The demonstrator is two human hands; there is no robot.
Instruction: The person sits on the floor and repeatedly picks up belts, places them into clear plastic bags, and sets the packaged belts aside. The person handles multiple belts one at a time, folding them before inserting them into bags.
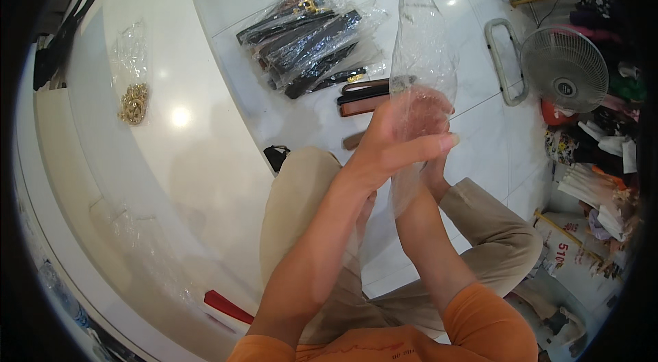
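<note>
Left hand [389, 144] gripping 1 clear bag [425, 33] | right hand [426, 113]: grip can't tell | 1 fan [565, 69]

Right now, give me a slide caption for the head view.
Left hand on a clear plastic bag, dark wrapped items lying on the tiled floor beyond.

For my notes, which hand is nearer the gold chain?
Left. The left hand is off to the right of the gold chain; the right hand, seen through clear plastic, is farther right.

The clear bag [423, 40] is crinkled, shiny plastic, the floor tiles [490, 150] glossy, the trousers [299, 191] matt cloth.
</note>
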